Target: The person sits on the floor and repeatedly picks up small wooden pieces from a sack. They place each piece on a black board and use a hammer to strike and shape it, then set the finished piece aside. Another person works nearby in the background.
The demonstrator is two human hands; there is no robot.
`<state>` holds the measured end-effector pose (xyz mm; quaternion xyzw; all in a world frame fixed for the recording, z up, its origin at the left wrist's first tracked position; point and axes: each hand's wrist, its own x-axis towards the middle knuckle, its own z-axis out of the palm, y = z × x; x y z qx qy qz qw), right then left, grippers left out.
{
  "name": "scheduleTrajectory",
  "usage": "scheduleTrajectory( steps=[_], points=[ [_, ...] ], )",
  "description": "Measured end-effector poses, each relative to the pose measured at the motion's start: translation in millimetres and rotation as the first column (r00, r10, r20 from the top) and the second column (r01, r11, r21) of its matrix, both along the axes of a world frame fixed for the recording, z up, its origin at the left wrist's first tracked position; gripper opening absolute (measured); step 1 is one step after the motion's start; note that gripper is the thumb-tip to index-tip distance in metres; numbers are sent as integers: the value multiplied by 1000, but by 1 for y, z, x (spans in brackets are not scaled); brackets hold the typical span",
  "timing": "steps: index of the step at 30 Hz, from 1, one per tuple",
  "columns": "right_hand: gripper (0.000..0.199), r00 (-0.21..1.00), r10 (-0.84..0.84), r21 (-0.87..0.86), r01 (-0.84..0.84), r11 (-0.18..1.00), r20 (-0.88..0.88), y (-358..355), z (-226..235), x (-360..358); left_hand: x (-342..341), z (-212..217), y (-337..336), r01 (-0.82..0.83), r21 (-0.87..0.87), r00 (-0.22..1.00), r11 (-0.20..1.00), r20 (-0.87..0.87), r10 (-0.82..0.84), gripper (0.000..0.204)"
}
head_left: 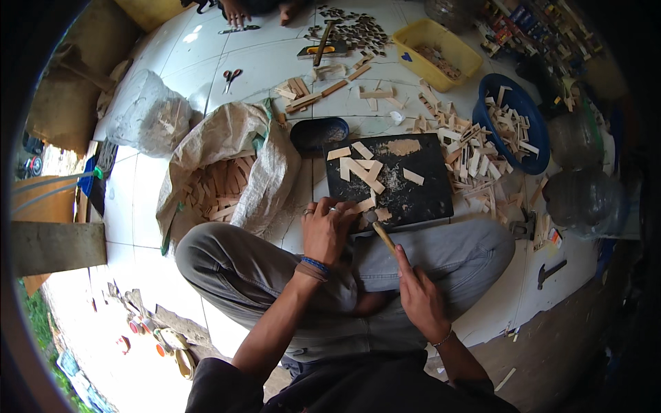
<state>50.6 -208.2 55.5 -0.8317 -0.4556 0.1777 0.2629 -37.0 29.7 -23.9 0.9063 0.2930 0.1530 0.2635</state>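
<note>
My left hand (326,228) is closed at the near left corner of a black board (434,186), its fingertips pinching a small wooden piece (363,206). In my right hand (418,297) is a hammer (384,237), gripped by its light wooden handle. The hammer's head rests at or just above the board's near edge, beside the pinched piece; whether they touch I cannot tell. Several loose wooden strips (361,172) lie farther up the board, some crossing one another, among sawdust.
Left of the board stands an open woven sack (272,186) of wooden pieces. A dark blue dish (319,133) sits behind it. To the right are a wood pile (475,158), a blue basin (537,162) and another hammer (551,274). Scissors (232,79) and a yellow tub (441,41) lie farther back, near another person's hand (236,12).
</note>
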Motion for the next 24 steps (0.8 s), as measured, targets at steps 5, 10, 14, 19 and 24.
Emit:
scheduleTrajectory(
  steps=[5,10,14,19,24],
  points=[
    [65,994,27,-31,-23,999,108,14,-7,6,0,-10,0,-11,20,995,1000,98,9,22],
    [62,994,37,-82,-29,996,106,21,-3,8,1,-8,-6,-65,0,991,998,114,65,24],
    [64,995,-2,-24,4,1000,102,23,-6,4,3,-5,-4,-30,36,998,999,59,28,22],
    [71,987,27,-132,-6,991,161,27,-15,5,2,0,-6,-94,12,990,995,111,92,21],
    [71,991,21,-64,-12,998,133,24,-16,3,2,-2,-6,-81,13,991,997,110,79,20]
  ],
)
